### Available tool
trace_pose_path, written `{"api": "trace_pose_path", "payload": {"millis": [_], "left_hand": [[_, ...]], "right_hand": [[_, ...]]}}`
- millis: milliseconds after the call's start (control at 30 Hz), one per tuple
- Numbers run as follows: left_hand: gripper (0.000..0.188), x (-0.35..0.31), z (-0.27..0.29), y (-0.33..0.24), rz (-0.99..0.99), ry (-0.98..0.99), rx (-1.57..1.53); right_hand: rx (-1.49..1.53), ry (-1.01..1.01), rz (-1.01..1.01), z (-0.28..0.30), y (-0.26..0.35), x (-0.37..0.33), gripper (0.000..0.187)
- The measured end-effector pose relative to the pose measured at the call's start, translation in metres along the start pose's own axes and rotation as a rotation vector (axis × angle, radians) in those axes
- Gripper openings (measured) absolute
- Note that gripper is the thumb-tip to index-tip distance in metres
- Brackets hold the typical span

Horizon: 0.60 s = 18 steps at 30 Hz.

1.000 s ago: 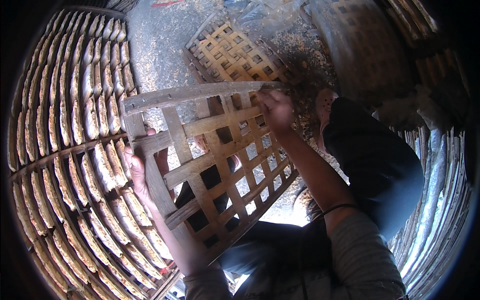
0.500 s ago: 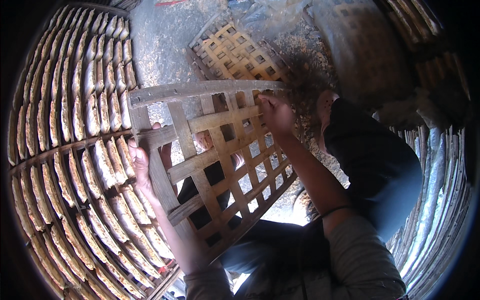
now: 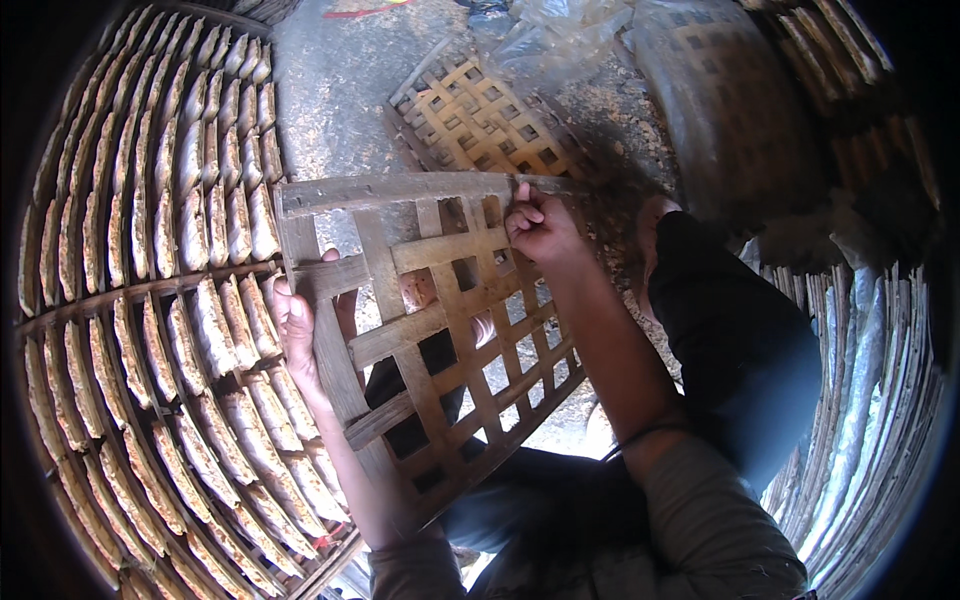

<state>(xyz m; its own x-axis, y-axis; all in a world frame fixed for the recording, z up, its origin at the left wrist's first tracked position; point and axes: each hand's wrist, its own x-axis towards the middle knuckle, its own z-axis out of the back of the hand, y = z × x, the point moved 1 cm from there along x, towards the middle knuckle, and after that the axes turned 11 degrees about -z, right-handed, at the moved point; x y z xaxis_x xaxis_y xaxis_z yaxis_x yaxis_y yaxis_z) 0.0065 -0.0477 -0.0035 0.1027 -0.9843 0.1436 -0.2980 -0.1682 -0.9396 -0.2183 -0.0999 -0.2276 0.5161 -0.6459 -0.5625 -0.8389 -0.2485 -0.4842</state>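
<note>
A woven bamboo lattice tray (image 3: 405, 330), with flat crossed slats and a greyish wooden rail along its top, is held tilted over my lap. My left hand (image 3: 300, 330) is closed around its left side rail, with the thumb in front and the other fingers partly hidden behind the slats. At the upper right of the lattice, my right hand (image 3: 545, 232) has its fingers curled in against the slats just below the top rail. One of its fingertips reaches up to that rail. Whether anything small lies between those fingers is hidden.
At my left stands a large rack (image 3: 150, 290) filled with rows of pale, brown-edged slabs. Another bamboo lattice (image 3: 490, 120) lies on the littered floor ahead, near clear plastic sheeting (image 3: 560, 40). Thin slatted panels (image 3: 870, 400) stand stacked at the right, beyond my bent leg (image 3: 740, 330).
The lattice tray and both hands appear slightly further right and lower in view. My right hand, blurred before, is now sharper, its fingers curled near the top rail.
</note>
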Motion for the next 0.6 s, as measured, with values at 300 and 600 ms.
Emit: {"api": "trace_pose_path", "payload": {"millis": [300, 600], "left_hand": [[0.02, 0.002, 0.008, 0.004, -0.034, -0.003, -0.031], [0.019, 0.0, -0.009, -0.001, -0.017, 0.016, -0.048]], "right_hand": [[-0.097, -0.182, 0.108, -0.006, -0.008, 0.006, 0.007], [-0.323, -0.239, 0.237, -0.002, -0.014, -0.002, 0.014]]}}
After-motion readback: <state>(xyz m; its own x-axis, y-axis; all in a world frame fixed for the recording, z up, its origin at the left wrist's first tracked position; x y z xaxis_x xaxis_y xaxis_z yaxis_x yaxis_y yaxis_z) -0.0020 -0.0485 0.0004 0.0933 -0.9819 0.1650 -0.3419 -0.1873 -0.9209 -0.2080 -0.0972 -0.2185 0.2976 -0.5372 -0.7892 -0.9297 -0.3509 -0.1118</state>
